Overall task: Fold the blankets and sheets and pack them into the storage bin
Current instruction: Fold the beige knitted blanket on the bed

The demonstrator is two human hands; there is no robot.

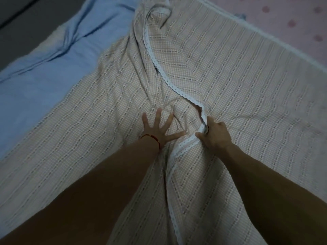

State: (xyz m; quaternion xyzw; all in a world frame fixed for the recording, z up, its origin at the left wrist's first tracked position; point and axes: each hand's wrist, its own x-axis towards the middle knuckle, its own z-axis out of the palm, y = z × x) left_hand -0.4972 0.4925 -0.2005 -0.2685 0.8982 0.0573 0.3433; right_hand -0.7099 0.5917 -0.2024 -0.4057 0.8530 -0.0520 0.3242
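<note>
A beige checked blanket (230,76) with a white lace edge (159,68) lies spread across most of the view, bunched into folds down the middle. My left hand (159,128) presses flat on the blanket with its fingers spread, a red cord around the wrist. Just to its right, my right hand (214,135) is closed on the lace edge where it loops up from the surface. A light blue sheet (44,71) lies flat to the left, partly under the beige blanket. No storage bin is in view.
A pink sheet with darker dots (292,20) lies at the top right beyond the blanket's far edge. A dark floor strip (21,16) shows at the top left.
</note>
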